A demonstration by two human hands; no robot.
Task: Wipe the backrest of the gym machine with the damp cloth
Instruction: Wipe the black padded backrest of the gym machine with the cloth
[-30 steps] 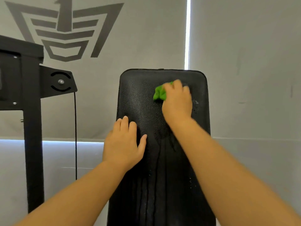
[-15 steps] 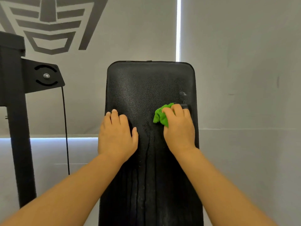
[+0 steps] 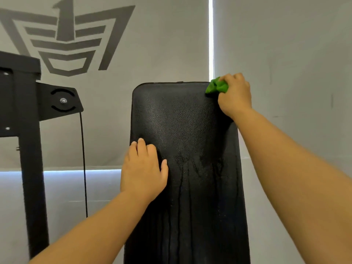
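Head view: backrest (image 3: 182,130) runs long-axis up-down between my hands. Right hand (image 3: 234,94) is fisted around the green cloth (image 3: 217,88) at its top right corner; left hand (image 3: 143,171) lies open, flat on the left edge, lower. Unwiped pad lies left of and below the cloth.

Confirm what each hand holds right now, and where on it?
Right hand grips the bunched green cloth by its right side, at the backrest's top right corner. Left hand holds nothing, resting flat on the backrest's left edge.
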